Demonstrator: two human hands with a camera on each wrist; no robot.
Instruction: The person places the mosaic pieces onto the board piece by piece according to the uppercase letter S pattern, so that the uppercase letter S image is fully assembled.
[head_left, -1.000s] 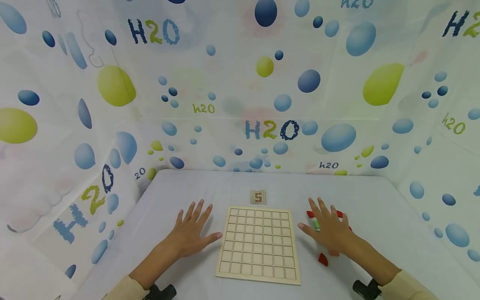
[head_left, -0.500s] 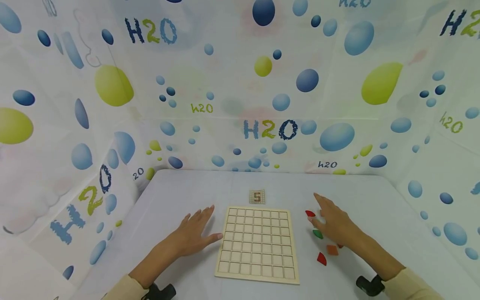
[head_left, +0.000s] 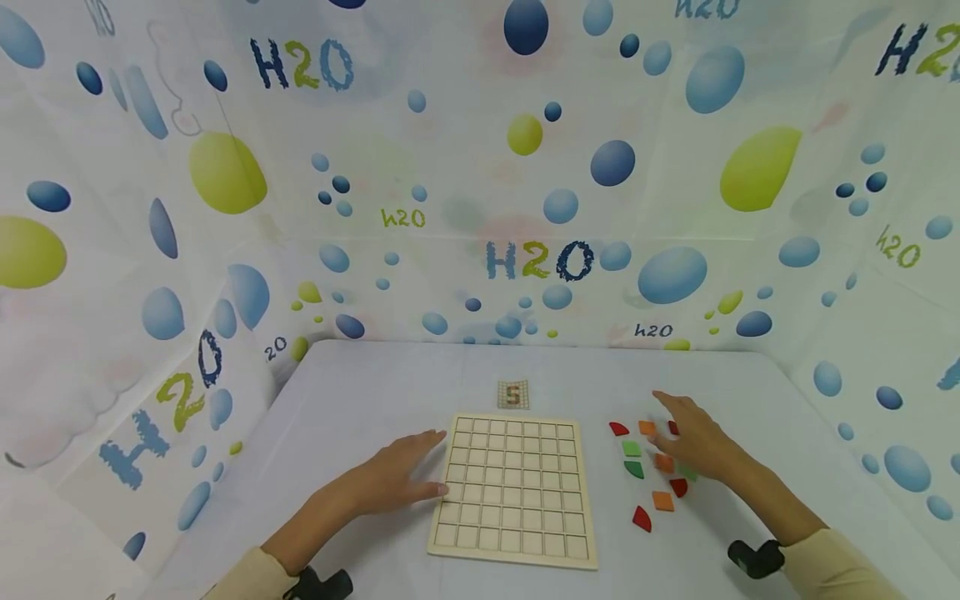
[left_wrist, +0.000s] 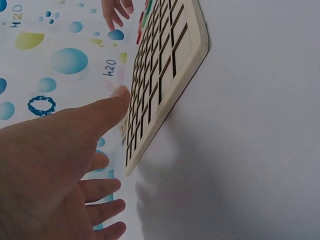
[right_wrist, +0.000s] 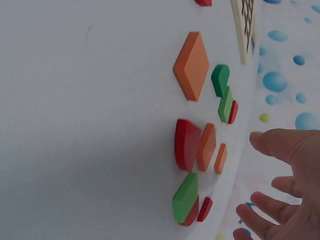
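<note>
A pale wooden board [head_left: 513, 560] with a square grid lies flat mid-table. My left hand [head_left: 390, 477] is at its left edge, fingers extended and holding nothing; in the left wrist view the thumb overlaps the board's edge [left_wrist: 192, 55], and contact cannot be told. Over the loose coloured pieces to the right hovers my right hand [head_left: 696, 440], fingers apart and holding nothing. Those include a red quarter-round [head_left: 641, 518], an orange square [head_left: 663, 501], a light green square [head_left: 632, 448] and a dark green rounded piece [head_left: 634, 470]. The right hand partly covers others, including a red piece [head_left: 672, 427].
Behind the board lies a small gridded card [head_left: 513, 394] with an S-like figure. A white cloth [head_left: 360, 375] covers the table, and a sheet printed with bubbles [head_left: 450, 167] hangs around the back and sides.
My right hand has shifted right and turned edge-on, uncovering several coloured pieces. My left hand has turned, its fingers swinging right toward the board. The board and pieces have stayed put.
</note>
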